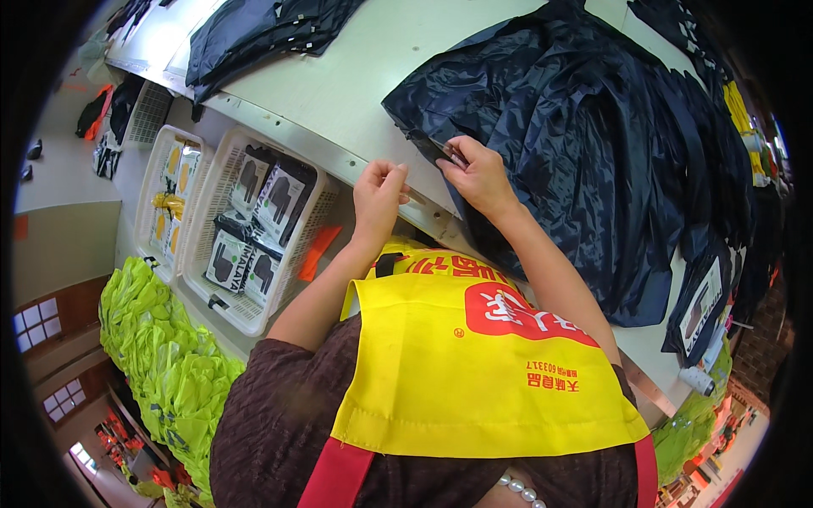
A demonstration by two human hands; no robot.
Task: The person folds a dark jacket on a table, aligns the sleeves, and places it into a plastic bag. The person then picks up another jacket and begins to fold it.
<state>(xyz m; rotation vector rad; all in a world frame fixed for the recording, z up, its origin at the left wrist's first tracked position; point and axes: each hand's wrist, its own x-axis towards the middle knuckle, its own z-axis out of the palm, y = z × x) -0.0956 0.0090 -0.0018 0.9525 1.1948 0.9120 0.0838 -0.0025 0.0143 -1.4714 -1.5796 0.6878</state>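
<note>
A dark navy, shiny thin garment [542, 144], crumpled and spread wide, covers the right part of the pale table. My right hand [479, 176] is closed at the garment's left edge, with a small dark thing showing between its fingers; its kind is too small to tell. To the left of it, over the table's metal-trimmed edge, my left hand [380, 195] is closed with thumb and fingertips together, apart from the garment. Whether it pinches anything cannot be seen.
Left of me stand a white plastic basket [251, 317] of dark packaged goods and a narrower white basket [144, 199] with yellow-and-white packs. Lime-green bagged material [161, 364] is heaped below them. More dark garments [254, 42] lie at the table's far left. A packaged garment [701, 305] lies at right.
</note>
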